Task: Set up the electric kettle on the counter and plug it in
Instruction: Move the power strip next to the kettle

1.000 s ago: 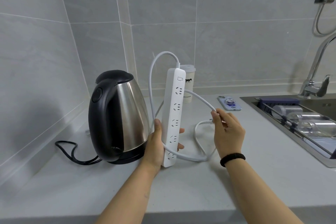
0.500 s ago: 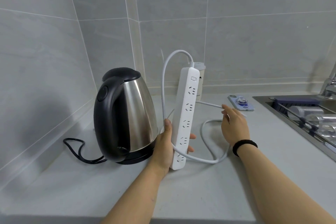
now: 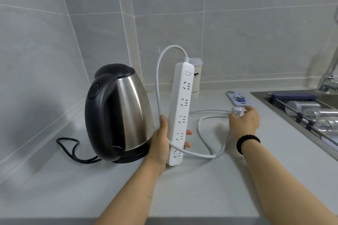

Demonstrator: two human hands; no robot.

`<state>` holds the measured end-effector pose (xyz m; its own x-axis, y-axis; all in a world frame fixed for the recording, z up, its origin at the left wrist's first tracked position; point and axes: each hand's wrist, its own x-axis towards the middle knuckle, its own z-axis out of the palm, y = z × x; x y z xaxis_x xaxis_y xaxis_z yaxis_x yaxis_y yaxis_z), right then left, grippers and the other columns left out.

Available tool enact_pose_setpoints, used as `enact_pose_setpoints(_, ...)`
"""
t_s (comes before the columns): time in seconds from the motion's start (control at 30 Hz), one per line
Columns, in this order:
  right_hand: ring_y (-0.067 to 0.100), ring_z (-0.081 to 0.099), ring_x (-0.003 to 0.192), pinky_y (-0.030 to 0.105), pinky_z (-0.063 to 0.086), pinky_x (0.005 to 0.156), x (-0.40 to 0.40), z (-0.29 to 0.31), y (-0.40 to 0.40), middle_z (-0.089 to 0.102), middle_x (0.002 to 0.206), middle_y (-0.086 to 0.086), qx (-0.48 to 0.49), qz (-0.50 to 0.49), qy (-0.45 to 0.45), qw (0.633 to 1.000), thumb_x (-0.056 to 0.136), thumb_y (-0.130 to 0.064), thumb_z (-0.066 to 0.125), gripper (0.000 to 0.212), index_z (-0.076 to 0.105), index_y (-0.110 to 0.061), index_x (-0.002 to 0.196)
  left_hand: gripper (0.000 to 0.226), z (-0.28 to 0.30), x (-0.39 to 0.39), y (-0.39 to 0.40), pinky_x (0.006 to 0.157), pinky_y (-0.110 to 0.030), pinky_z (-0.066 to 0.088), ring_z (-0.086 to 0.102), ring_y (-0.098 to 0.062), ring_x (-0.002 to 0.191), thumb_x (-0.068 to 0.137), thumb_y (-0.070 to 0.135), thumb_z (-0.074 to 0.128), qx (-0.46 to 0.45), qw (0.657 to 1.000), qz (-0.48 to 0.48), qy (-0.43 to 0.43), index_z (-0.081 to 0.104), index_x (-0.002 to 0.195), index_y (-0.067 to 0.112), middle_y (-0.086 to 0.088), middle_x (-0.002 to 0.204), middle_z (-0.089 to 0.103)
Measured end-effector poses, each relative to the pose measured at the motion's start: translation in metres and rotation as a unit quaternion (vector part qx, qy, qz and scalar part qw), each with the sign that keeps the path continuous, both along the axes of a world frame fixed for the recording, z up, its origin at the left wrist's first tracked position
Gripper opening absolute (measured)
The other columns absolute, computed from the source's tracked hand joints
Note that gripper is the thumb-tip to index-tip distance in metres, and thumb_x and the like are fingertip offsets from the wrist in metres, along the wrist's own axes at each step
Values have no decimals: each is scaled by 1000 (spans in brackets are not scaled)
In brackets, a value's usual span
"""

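Observation:
A steel electric kettle (image 3: pixel 128 111) with a black handle and lid stands on its black base on the grey counter (image 3: pixel 182 192), left of centre. Its black cord (image 3: pixel 73 150) loops on the counter to its left. My left hand (image 3: pixel 162 144) grips a white power strip (image 3: pixel 181 115) upright, its lower end resting on the counter right beside the kettle. The strip's white cable (image 3: pixel 206 153) arcs from its top and loops over the counter. My right hand (image 3: pixel 244 122) holds the white plug (image 3: pixel 236 111) at the cable's end, low over the counter.
A phone (image 3: pixel 238 98) in a patterned case lies just beyond my right hand. A white cup (image 3: pixel 196 76) stands behind the strip by the tiled wall. At the right is a steel sink (image 3: pixel 285 111) holding a rack of clear containers, with a tap (image 3: pixel 327 82) above.
My right hand slid along the white cable to the right and now grips its plug near the phone. My left hand keeps the strip upright. The view shifted left.

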<state>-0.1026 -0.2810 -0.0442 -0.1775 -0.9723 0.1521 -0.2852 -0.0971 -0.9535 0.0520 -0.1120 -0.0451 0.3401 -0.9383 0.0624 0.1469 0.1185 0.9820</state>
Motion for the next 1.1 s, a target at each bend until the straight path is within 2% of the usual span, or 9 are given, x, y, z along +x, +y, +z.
enact_pose_setpoints(0.1,35,49,117,34,39,88,-3,0,7,40,136,19,101,45,-36,993,84,-10,62,59,33,-2,136,80,0,-1,2,68,-33,49,61,-23,61,80,71,22,-2,1000,3,6,64,118,14,-14,98,74)
enact_pose_setpoints(0.2,34,64,90,42,53,85,0,-3,15,61,102,18,130,86,-73,985,80,-10,67,65,30,-4,133,72,1,-2,5,69,-34,47,60,-24,63,84,69,33,-5,1000,12,16,64,117,12,-15,99,73)
enact_pose_setpoints(0.27,30,66,75,45,57,79,2,-2,23,60,90,15,156,114,-134,972,81,-6,68,70,24,-11,135,68,2,-2,6,67,-33,49,60,-24,64,86,67,43,-10,1000,20,16,64,119,11,-16,100,73)
enact_pose_setpoints(0.43,33,72,70,42,60,62,4,1,46,60,106,25,194,168,-175,951,78,1,72,97,6,-30,142,62,3,-3,9,64,-32,53,62,-23,63,83,59,48,-28,999,27,20,63,120,12,-17,99,73)
enact_pose_setpoints(0.6,32,72,71,44,60,69,7,-2,67,65,102,25,211,192,-172,943,76,4,73,123,-23,-32,145,63,2,-2,10,63,-32,53,61,-24,62,81,57,46,-39,998,26,33,64,119,11,-19,99,71)
enact_pose_setpoints(0.7,30,71,68,41,60,65,3,-2,77,67,83,23,222,200,-195,934,75,3,75,107,-1,-16,147,60,3,-2,10,59,-29,51,61,-22,59,84,59,50,-42,998,31,47,65,116,9,-19,98,71)
enact_pose_setpoints(0.8,32,72,69,35,58,53,-5,-3,84,63,102,32,233,230,-298,897,74,6,74,69,35,6,132,60,4,-1,10,59,-29,50,61,-21,59,85,61,46,-47,997,36,49,66,112,11,-18,99,71)
enact_pose_setpoints(0.93,31,71,72,30,60,56,-14,-6,90,60,107,35,261,266,-375,849,82,8,62,24,55,12,105,63,6,1,10,59,-29,51,60,-21,57,83,61,46,-59,993,62,76,64,114,8,-14,92,71)
enact_pose_setpoints(1.1,31,70,77,25,57,52,-20,-7,98,64,108,34,329,330,-415,781,79,4,61,29,57,10,107,69,5,0,7,58,-30,51,59,-21,57,76,63,48,-52,994,73,61,63,115,8,-14,89,72)
